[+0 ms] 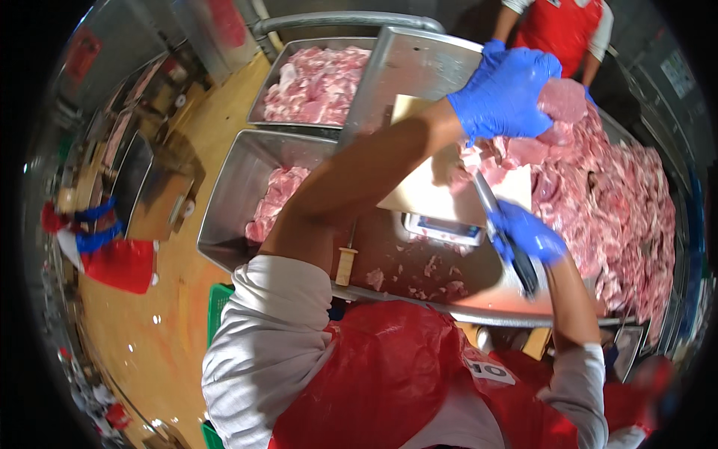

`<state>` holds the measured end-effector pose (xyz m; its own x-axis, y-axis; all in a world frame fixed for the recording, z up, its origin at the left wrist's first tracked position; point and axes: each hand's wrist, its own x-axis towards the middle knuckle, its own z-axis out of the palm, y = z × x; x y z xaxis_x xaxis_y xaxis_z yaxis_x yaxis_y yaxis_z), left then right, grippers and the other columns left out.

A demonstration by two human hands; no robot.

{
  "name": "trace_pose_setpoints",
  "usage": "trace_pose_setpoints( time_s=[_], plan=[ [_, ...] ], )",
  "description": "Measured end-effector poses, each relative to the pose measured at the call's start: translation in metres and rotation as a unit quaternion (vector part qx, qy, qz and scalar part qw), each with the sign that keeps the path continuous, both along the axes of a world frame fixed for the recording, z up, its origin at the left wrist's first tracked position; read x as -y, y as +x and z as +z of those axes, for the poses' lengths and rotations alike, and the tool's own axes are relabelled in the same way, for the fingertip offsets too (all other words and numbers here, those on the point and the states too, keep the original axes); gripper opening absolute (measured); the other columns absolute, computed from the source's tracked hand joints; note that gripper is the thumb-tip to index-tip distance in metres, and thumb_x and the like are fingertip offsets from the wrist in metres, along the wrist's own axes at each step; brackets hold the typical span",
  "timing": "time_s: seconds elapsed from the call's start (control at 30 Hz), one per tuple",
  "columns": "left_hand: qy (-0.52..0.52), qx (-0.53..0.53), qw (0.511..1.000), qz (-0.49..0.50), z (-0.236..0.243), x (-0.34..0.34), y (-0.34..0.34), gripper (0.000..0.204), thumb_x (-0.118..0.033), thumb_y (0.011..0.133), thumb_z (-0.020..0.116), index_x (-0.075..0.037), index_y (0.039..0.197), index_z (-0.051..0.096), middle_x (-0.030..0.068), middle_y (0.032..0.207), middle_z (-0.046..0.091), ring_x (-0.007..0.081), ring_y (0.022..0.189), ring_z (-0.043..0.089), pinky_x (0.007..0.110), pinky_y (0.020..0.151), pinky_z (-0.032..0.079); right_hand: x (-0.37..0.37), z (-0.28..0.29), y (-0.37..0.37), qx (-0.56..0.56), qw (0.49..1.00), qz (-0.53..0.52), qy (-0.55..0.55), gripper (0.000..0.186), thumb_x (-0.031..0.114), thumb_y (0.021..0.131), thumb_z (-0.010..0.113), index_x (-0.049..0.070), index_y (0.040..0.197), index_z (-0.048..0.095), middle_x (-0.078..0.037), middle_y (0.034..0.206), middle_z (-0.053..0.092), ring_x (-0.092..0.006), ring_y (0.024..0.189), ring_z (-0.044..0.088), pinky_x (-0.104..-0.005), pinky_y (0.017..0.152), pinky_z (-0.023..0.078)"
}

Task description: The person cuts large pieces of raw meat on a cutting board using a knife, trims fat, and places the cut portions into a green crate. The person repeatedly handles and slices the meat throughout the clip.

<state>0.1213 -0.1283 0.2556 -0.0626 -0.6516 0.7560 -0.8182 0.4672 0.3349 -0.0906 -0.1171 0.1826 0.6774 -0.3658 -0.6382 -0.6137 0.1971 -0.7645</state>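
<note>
My left hand (505, 93), in a blue glove, grips a pink piece of meat (561, 99) over the upper edge of a large pile of raw meat (613, 217). My blue-gloved right hand (527, 236) is closed on the black handle of a knife (486, 194), its blade pointing up and left over a cream cutting board (419, 187). Small meat scraps lie near the blade. The board rests over a scale (441, 230) on the steel table (396, 266). A wooden-handled rod (345, 266) lies left of the scale.
Two steel bins holding meat (314, 82) (224, 194) stand at the left. A co-worker in a red apron (550, 30) stands beyond the table, another (112, 262) at far left near carts. A green crate (219, 303) sits below the bins. A metal rail (344, 22) runs behind.
</note>
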Motion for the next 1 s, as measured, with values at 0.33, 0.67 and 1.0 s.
trace_pose_setpoints(
  time_s=[0.33, 0.67, 1.0],
  plan=[
    [-0.094, -0.082, 0.989, -0.081, 0.056, 0.010, 0.006, 0.036, -0.016, 0.063, 0.079, -0.004, 0.087, 0.055, 0.0162, 0.075, 0.060, 0.0256, 0.067, 0.062, 0.037, 0.062, 0.050, 0.067, -0.036, 0.113, 0.294, 0.928, -0.155, 0.168, 0.014, 0.013, 0.097, 0.042, 0.002, 0.094, 0.051, -0.007, 0.068, 0.053, -0.0177, 0.054, 0.053, -0.0305, 0.050, 0.049],
    [-0.254, 0.054, 0.956, 0.134, 0.105, 0.001, 0.190, 0.054, -0.003, 0.066, 0.066, -0.004, 0.120, 0.056, 0.0138, 0.109, 0.062, 0.0239, 0.101, 0.060, 0.033, 0.091, 0.048, -0.016, -0.025, -0.026, 0.036, 0.990, -0.130, 0.030, 0.028, 0.032, 0.101, 0.048, 0.008, 0.115, 0.049, -0.001, 0.068, 0.052, -0.0083, 0.046, 0.051, -0.0222, 0.039, 0.045],
    [0.236, 0.134, 0.961, -0.057, -0.153, 0.030, 0.052, 0.097, -0.027, 0.063, 0.079, -0.003, 0.146, 0.035, 0.0224, 0.120, 0.058, 0.0387, 0.105, 0.060, 0.043, 0.087, 0.050, -0.028, -0.072, -0.034, 0.106, 0.970, -0.215, -0.030, 0.025, 0.029, 0.102, 0.044, 0.005, 0.105, 0.045, -0.004, 0.066, 0.052, -0.0097, 0.046, 0.050, -0.0257, 0.041, 0.046]
  ],
)
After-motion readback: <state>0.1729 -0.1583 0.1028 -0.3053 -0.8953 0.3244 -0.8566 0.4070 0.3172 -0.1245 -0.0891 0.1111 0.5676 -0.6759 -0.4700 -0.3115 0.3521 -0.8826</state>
